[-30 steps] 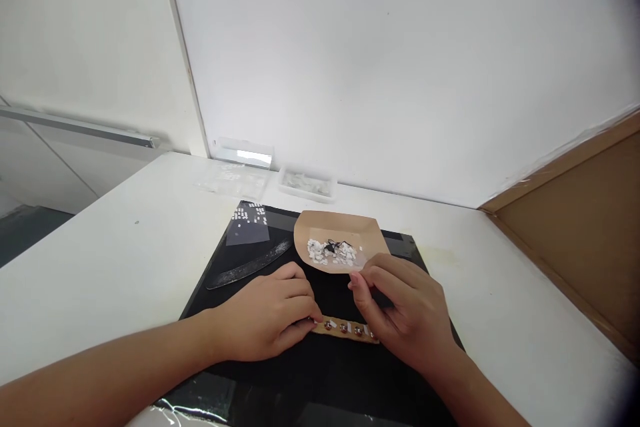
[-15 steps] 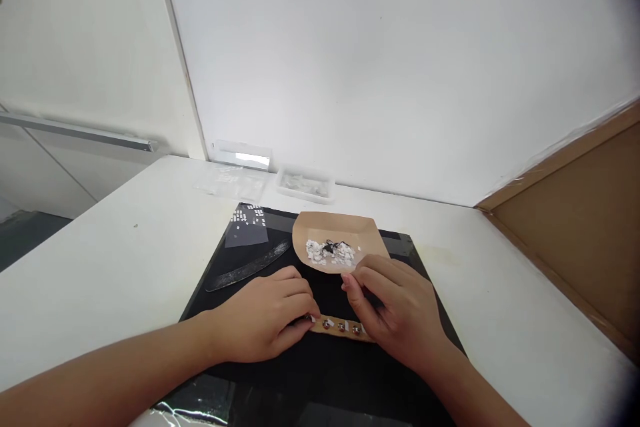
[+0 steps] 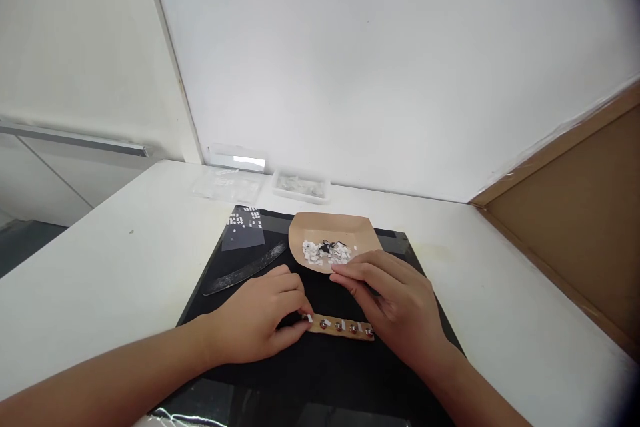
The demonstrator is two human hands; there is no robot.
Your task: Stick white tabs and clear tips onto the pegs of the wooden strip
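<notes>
A narrow tan strip lies on the black mat, with several shiny reddish round pieces along it and small white bits between them. My left hand pinches its left end between thumb and fingers. My right hand hovers above and right of the strip, close to the near rim of a brown paper tray. Its thumb and forefinger tips are brought together; whatever may be between them is too small to make out. White scraps and some black shreds lie in the tray.
A curved black nail file rests on the black mat, left of the tray. Beyond it lies a clear sheet with small white tabs. A clear plastic box and plastic bags sit by the wall.
My right hand has shifted slightly left and up from the strip's right end, uncovering another round piece. My left hand keeps its pinch on the strip. The view has shifted slightly.
</notes>
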